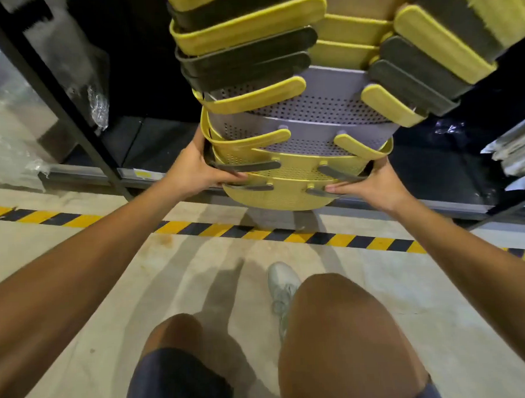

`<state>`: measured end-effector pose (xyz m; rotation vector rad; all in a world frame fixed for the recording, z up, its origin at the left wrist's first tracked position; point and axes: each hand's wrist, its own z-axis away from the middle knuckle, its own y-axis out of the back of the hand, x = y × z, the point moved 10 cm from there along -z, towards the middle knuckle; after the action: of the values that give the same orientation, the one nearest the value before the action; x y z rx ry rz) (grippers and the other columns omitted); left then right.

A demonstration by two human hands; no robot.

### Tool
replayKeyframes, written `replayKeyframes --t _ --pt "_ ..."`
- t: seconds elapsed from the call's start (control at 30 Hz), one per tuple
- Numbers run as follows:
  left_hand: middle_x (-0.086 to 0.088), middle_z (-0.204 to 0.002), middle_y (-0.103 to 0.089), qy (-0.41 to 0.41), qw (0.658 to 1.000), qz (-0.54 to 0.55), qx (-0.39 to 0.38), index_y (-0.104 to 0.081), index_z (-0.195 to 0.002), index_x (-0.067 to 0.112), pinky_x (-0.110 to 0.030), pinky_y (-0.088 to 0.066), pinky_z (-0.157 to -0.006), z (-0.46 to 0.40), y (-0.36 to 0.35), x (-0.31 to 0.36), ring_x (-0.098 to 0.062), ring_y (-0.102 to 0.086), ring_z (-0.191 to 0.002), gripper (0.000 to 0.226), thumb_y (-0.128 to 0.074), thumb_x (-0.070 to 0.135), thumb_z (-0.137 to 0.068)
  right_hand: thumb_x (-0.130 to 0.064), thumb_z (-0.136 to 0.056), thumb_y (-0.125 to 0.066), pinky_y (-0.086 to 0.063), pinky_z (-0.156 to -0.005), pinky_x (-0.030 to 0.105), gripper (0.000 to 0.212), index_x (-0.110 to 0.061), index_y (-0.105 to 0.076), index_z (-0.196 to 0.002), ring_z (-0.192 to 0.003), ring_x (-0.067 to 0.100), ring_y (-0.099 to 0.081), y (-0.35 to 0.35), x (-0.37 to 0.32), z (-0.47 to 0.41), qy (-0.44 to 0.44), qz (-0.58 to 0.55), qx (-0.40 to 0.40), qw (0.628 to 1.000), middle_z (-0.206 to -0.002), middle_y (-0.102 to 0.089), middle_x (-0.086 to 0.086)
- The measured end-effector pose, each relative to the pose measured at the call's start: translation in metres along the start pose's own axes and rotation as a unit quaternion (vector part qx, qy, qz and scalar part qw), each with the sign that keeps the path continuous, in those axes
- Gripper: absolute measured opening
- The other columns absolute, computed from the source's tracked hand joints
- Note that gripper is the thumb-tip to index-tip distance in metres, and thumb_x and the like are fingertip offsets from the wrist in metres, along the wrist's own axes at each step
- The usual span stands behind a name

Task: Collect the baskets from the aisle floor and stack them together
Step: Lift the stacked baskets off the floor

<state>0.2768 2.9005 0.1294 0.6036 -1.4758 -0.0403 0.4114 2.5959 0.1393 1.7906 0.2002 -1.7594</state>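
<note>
A tall stack of nested baskets (300,114), yellow, grey and black with perforated walls and flat handles, rises from chest height out of the top of the view. My left hand (194,168) grips the left side of the lowest yellow baskets (279,195). My right hand (371,186) holds the right side, with fingers curled on a grey handle. The stack hangs above the floor, its bottom lifted clear of it.
Dark metal shelving (83,139) runs along the far side, with plastic-wrapped goods (97,106) at left and boxes (512,157) at right. A yellow-and-black hazard stripe (286,233) crosses the concrete floor. My knees and a white shoe (282,284) are below.
</note>
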Motion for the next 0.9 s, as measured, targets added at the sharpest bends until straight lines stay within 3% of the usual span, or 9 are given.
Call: replayKeyframes --t 0.07,0.17,0.23,0.4,0.53,0.63,0.7,0.83,0.9 --pt "0.013 -0.141 -0.054 -0.002 1.0 0.003 -0.001 -0.028 -0.157 0.031 -0.021 -0.06 -0.087 -0.03 0.002 0.005 -0.009 -0.057 -0.126 0.129 -0.093 0.05 -0.047 0.026 -0.069 -0.077 -0.061 -0.067 0.019 0.103 -0.005 -0.025 -0.153 -0.092 0.001 -0.074 -0.001 0.002 -0.032 0.008 0.01 -0.007 1.0 -0.147 -0.048 0.016" --pt "0.009 -0.143 -0.055 0.005 1.0 0.011 0.0 -0.028 -0.156 0.034 -0.035 -0.066 -0.069 -0.066 0.002 -0.001 -0.015 -0.063 -0.119 0.126 -0.094 0.044 -0.048 0.021 -0.066 -0.082 -0.062 -0.072 0.023 0.106 -0.007 -0.027 -0.153 -0.098 0.006 -0.073 0.003 0.01 -0.077 0.026 0.02 -0.003 0.999 -0.145 -0.05 0.013" --pt "0.011 -0.14 -0.057 0.012 1.0 0.02 0.006 -0.03 -0.156 0.032 -0.035 -0.065 -0.068 -0.087 -0.001 -0.01 -0.012 -0.064 -0.117 0.123 -0.094 0.039 -0.051 0.007 -0.062 -0.091 -0.061 -0.086 0.029 0.11 -0.011 -0.031 -0.152 -0.119 0.014 -0.066 0.008 0.017 -0.104 0.034 0.029 0.004 0.999 -0.144 -0.055 0.007" --pt "0.002 -0.14 -0.06 0.036 0.999 0.033 0.007 -0.037 -0.152 0.023 -0.041 -0.066 -0.074 -0.128 -0.016 -0.039 -0.02 -0.062 -0.125 0.116 -0.093 0.031 -0.051 -0.011 -0.057 -0.099 -0.047 -0.088 0.002 0.118 -0.017 -0.03 -0.153 -0.12 -0.012 -0.054 0.015 0.037 -0.146 0.029 0.053 0.022 0.998 -0.139 -0.058 -0.009" --pt "0.001 -0.141 -0.061 0.047 0.997 0.059 -0.001 -0.038 -0.152 0.018 -0.033 -0.062 -0.086 -0.145 -0.03 -0.071 -0.017 -0.06 -0.129 0.115 -0.095 0.022 -0.052 -0.004 -0.057 -0.097 -0.047 -0.083 0.001 0.117 -0.012 -0.031 -0.152 -0.111 -0.018 -0.057 0.012 0.067 -0.164 0.022 0.049 0.015 0.998 -0.137 -0.059 -0.008" --pt "0.008 -0.137 -0.063 0.054 0.997 0.056 -0.003 -0.041 -0.15 0.023 -0.016 -0.059 -0.079 -0.15 -0.037 -0.084 -0.011 -0.061 -0.126 0.115 -0.096 0.032 -0.05 -0.011 -0.057 -0.098 -0.048 -0.093 0.009 0.113 -0.013 -0.034 -0.15 -0.117 -0.01 -0.059 0.01 0.083 -0.169 0.01 0.057 0.011 0.998 -0.136 -0.061 -0.007" --pt "0.014 -0.134 -0.064 0.058 0.996 0.062 -0.014 -0.041 -0.149 0.03 -0.02 -0.061 -0.077 -0.155 -0.039 -0.087 -0.009 -0.063 -0.123 0.116 -0.097 0.039 -0.048 -0.023 -0.054 -0.098 -0.049 -0.101 0.019 0.114 -0.016 -0.035 -0.149 -0.123 0.0 -0.059 0.01 0.091 -0.171 0.006 0.067 0.007 0.998 -0.137 -0.061 -0.006" --pt "0.015 -0.135 -0.062 0.08 0.994 0.063 -0.037 -0.036 -0.15 0.04 -0.037 -0.065 -0.075 -0.153 -0.044 -0.092 -0.016 -0.064 -0.122 0.119 -0.094 0.044 -0.046 -0.043 -0.052 -0.094 -0.047 -0.096 0.008 0.12 -0.021 -0.03 -0.15 -0.118 -0.01 -0.057 0.005 0.098 -0.174 -0.004 0.093 -0.013 0.996 -0.134 -0.059 -0.014" --pt "0.015 -0.135 -0.061 0.09 0.993 0.061 -0.035 -0.034 -0.151 0.041 -0.038 -0.065 -0.076 -0.151 -0.045 -0.093 -0.016 -0.063 -0.122 0.118 -0.093 0.04 -0.049 -0.043 -0.053 -0.092 -0.048 -0.105 0.023 0.119 -0.021 -0.029 -0.151 -0.124 0.002 -0.058 0.003 0.1 -0.174 -0.012 0.102 -0.021 0.994 -0.139 -0.058 -0.009"
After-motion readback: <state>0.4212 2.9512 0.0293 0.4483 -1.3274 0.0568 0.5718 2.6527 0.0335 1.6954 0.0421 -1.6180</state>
